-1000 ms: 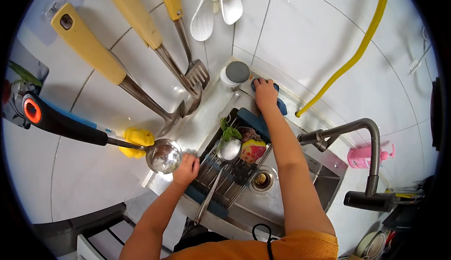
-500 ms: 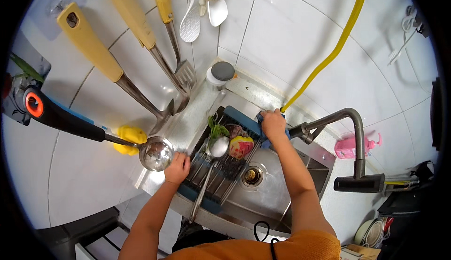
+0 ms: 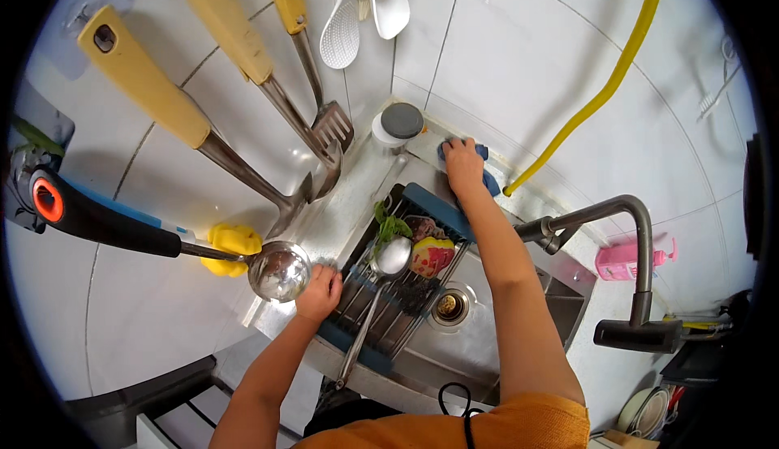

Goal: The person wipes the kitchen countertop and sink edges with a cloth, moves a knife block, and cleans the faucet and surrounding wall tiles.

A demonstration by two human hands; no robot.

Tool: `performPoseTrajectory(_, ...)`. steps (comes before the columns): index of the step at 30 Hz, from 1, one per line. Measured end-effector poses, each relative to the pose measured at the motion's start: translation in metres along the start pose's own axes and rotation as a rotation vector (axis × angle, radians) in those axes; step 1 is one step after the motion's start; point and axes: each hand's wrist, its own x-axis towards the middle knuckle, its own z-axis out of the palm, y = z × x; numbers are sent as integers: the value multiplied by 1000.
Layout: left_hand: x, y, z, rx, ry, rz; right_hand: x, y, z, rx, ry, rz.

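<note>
My right hand (image 3: 463, 165) presses flat on a blue cloth (image 3: 485, 170) lying on the steel ledge behind the sink, near a white jar with a grey lid (image 3: 397, 125). My left hand (image 3: 320, 292) rests with curled fingers on the left rim of the sink (image 3: 519, 343), touching the near corner of a blue-framed drain rack (image 3: 402, 283). The rack holds a steel ladle (image 3: 388, 261), green leaves (image 3: 388, 227) and red and yellow food scraps (image 3: 431, 252).
Yellow-handled utensils (image 3: 243, 39) and white spoons (image 3: 365, 11) hang on the tiled wall. A black-handled ladle (image 3: 280, 270) hangs by a yellow sponge (image 3: 231, 248). A dark bent faucet (image 3: 629, 266), a pink bottle (image 3: 621, 258) and a yellow hose (image 3: 604, 88) stand right.
My right hand has slid with the blue cloth back to the left along the ledge, toward the jar. My left hand has stayed on the sink's rim.
</note>
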Motion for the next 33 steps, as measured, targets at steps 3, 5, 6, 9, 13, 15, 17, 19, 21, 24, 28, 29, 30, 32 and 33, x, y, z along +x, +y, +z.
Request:
performPoseTrajectory(3, 1, -6, 4, 26, 20, 54, 0, -2, 1, -9, -19, 18)
performPoseTrajectory(5, 1, -6, 3, 25, 20, 61, -1, 1, -4, 2, -18, 20)
performPoseTrajectory(6, -1, -9, 1, 30, 20, 54, -7, -1, -6, 20, -25, 2)
performPoseTrajectory(9, -2, -8, -1, -6, -8, 7, -28, 6, -14, 35, -67, -41)
performPoseTrajectory(13, 0, -2, 2, -32, -3, 6, -18, 8, -14, 7, -98, -35)
performPoseTrajectory(15, 0, -2, 2, 4, -11, 32, -7, 6, -5, 19, 16, -17)
performPoseTrajectory(17, -1, -2, 1, 15, -23, 26, -1, 5, 3, 20, 19, -10)
performPoseTrajectory(19, 0, -4, 1, 18, -13, 17, 2, 0, -1, 12, -14, -21)
performPoseTrajectory(21, -2, -6, 0, 24, 11, 21, -11, 3, -7, 25, -17, -40)
performPoseTrajectory(24, -3, -7, -1, 40, 11, 21, -22, 3, -15, 44, -59, -49)
performPoseTrajectory(28, 0, -2, 1, 18, -15, 12, -14, 7, -11, 10, -39, -39)
performPoseTrajectory(29, 1, -1, 2, 18, -22, 14, -8, 8, -9, 6, -17, -25)
performPoseTrajectory(30, 0, -1, 2, 22, -36, 15, -5, 6, -8, 13, -21, -22)
performPoseTrajectory(32, -3, -5, 2, 24, -25, 7, 0, 0, -7, 5, -43, 24)
performPoseTrajectory(33, -3, -6, 3, 18, 5, -2, 2, -1, -7, 7, -96, 13)
